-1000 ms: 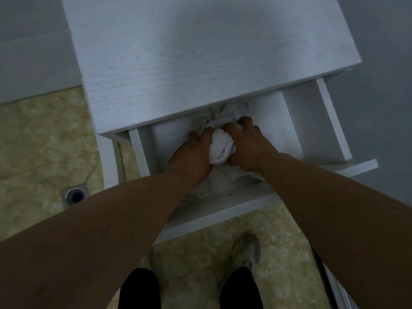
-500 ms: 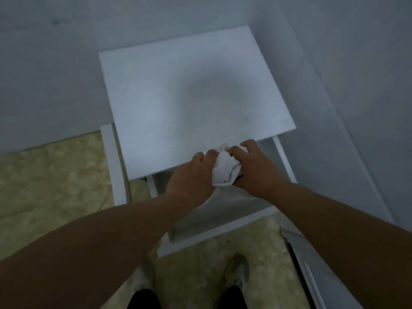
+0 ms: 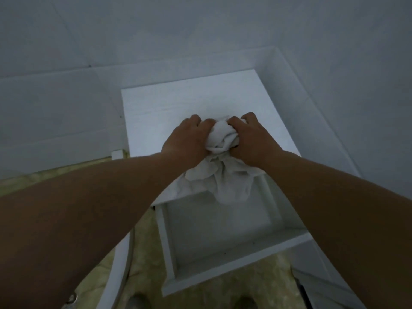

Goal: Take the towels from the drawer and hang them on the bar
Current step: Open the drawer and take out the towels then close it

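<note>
Standing open below both hands, the white drawer (image 3: 234, 264) jutted from the smooth-topped cabinet (image 3: 178, 103), hemmed by grey walls (image 3: 200, 30) behind and on the right, with mottled floor tile (image 3: 145, 264) on the left. The soft, crumpled white towel (image 3: 223, 177) hung above the drawer's back edge. The left hand (image 3: 187, 139) and right hand (image 3: 252, 139) gripped its bunched top, fingers curled tight, side by side.

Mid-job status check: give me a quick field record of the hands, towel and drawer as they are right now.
left grip: holds the towel bunch
right grip: holds the towel bunch
towel: white, crumpled, tail hangs over the drawer
drawer: open, no second towel visible
bar: not in view
</note>
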